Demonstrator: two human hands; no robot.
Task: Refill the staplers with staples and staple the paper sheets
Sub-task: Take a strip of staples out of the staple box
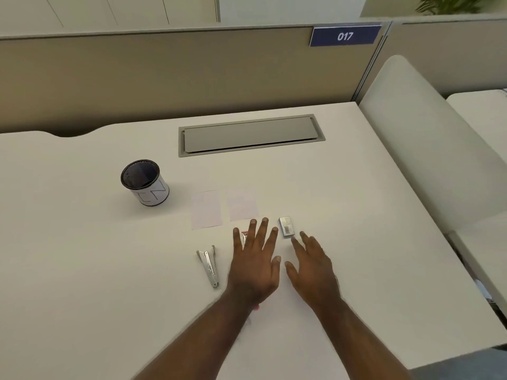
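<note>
A silver stapler (208,267) lies opened out on the white desk (82,256). A second stapler (244,236), with a red part, is mostly hidden under my left hand (255,261), which hovers or rests over it with straight, spread fingers. A small box of staples (286,226) lies just beyond my right hand (312,267), which is open and flat, its fingertips close to the box. Two small stacks of paper sheets (207,209) (242,204) lie side by side behind the staplers.
A black mesh cup with a white label (145,182) stands at the left. A grey cable hatch (251,135) is set in the desk at the back. A partition with a blue "017" sign (345,36) rises behind. A white side panel (428,138) borders the right.
</note>
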